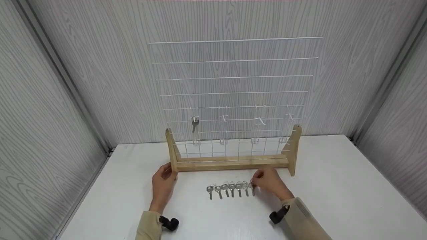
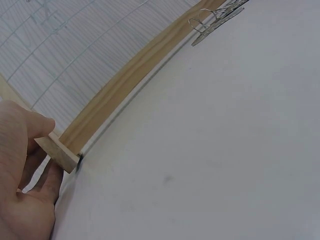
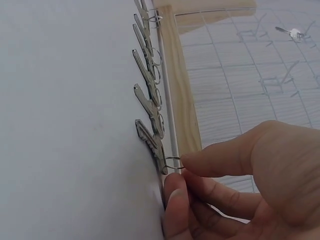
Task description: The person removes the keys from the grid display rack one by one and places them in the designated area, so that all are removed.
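Observation:
My left hand point(image 1: 162, 187) holds the left wooden end point(image 2: 61, 154) of a wire grid stand, with the thumb on one side and fingers on the other. My right hand point(image 1: 269, 182) pinches the thin metal ring point(image 3: 174, 163) of the rightmost key point(image 3: 151, 144) in a row on the white table. That key's blade still lies low beside the others. Several more keys point(image 1: 232, 188), each with a ring, lie to its left. One key point(image 1: 195, 123) hangs from the leftmost upper hook of the wire grid point(image 1: 233, 93).
White hooks point(image 1: 260, 121) stick out of the grid to the right of the hanging key, and more holders sit lower down. A wooden bar point(image 1: 230, 165) joins the stand's ends. Grey wood-patterned panels point(image 1: 383, 83) enclose the white table point(image 1: 333, 186) at the back and sides.

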`<state>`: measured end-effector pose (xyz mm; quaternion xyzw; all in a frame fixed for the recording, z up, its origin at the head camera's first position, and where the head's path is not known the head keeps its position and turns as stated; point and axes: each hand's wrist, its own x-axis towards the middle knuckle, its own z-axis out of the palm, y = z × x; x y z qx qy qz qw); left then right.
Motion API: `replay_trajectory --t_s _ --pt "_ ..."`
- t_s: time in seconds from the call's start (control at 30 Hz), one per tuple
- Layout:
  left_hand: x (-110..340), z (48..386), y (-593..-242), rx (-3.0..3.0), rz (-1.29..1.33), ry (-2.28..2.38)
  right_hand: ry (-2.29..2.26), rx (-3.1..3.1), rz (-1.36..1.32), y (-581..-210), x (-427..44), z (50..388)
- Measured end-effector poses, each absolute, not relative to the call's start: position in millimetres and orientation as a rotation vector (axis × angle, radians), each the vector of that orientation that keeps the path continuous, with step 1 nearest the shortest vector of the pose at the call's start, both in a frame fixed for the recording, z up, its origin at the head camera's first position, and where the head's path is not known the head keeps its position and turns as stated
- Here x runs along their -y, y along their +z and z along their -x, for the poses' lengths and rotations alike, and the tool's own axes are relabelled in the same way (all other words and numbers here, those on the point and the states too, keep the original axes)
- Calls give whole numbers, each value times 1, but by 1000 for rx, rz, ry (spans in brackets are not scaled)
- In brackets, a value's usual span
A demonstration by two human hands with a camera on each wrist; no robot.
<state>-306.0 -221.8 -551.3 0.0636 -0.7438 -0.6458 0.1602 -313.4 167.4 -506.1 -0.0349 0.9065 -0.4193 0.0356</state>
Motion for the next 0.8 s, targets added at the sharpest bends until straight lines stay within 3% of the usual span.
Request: replay_trajectory --t_s 0.23,0.8 --pt "221 305 -549 2129 -175 -1867 -1339 -2765 85 -506 -168 314" --pt "222 308 -551 2147 -187 -1816 -1476 -2881 349 -476 -159 301"
